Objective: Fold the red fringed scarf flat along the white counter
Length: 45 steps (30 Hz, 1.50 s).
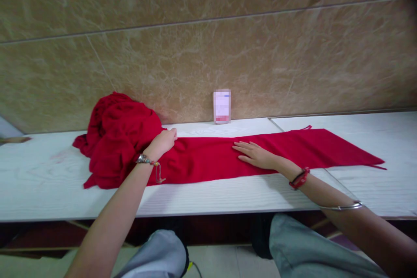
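A long red cloth (208,156) lies on the white table (228,195). Its right part is spread flat and tapers to a point at the far right. Its left part is bunched in a heap (117,134) against the wall. My left hand (164,140) is closed, gripping the cloth at the edge of the heap. My right hand (256,154) lies flat on the spread part, fingers stretched out and pointing left. I wear a beaded bracelet on the left wrist, and a red band and a metal bangle on the right arm.
A small upright card (222,106) leans against the brown marble wall behind the cloth. A seam in the white table (276,126) runs at the right. My knees in grey trousers (293,243) show below the table's front edge.
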Motion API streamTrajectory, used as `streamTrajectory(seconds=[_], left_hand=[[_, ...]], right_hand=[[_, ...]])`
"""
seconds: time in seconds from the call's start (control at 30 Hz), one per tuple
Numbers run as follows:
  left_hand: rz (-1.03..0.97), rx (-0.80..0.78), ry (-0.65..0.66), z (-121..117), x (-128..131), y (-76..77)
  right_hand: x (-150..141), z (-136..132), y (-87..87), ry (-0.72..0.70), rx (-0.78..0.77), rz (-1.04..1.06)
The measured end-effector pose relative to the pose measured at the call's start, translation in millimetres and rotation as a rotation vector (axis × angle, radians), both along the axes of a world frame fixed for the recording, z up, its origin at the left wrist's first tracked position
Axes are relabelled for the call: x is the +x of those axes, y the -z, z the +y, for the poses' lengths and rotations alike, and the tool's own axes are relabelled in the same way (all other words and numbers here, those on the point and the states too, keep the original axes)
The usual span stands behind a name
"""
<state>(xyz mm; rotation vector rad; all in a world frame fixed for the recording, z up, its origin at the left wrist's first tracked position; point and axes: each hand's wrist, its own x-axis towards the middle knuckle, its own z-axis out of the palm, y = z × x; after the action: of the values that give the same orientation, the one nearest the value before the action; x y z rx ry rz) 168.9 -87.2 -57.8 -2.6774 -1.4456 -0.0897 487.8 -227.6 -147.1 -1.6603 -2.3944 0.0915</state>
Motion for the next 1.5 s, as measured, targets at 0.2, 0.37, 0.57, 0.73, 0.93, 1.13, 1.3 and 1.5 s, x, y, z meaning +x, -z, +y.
streamTrajectory(seconds=[0.2, 0.37, 0.57, 0.73, 0.93, 1.13, 1.3, 1.5], left_hand=[[0.018, -0.135, 0.139, 37, -1, 11.1], [-0.139, -0.328, 0.263, 44, -27, 5.2], [-0.105, -0.331, 0.329, 27, -56, -17.0], [-0.061, -0.309, 0.227, -6, -58, -27.5], [-0.017, -0.134, 0.195, -14, -64, -38.1], [-0.179, -0.226, 0.194, 1, -73, -35.6], [-0.156, -0.275, 0.122, 16, -69, -37.4], [-0.115, -0.397, 0.162, 17, -60, -43.7]], right_hand=[[-1, -1, -2.1, 0.004, -0.004, -0.007], [-1, -1, -3.0, -0.004, -0.012, 0.000], [-1, -1, -1.6, 0.005, -0.012, 0.015], [0, 0, 0.3, 0.001, -0.009, 0.019], [-1, -1, -0.8, 0.008, -0.016, 0.018], [0, -1, -1.5, 0.006, -0.025, 0.005], [1, 0, 0.9, -0.003, -0.005, 0.017], [1, 0, 0.9, 0.003, -0.008, 0.017]])
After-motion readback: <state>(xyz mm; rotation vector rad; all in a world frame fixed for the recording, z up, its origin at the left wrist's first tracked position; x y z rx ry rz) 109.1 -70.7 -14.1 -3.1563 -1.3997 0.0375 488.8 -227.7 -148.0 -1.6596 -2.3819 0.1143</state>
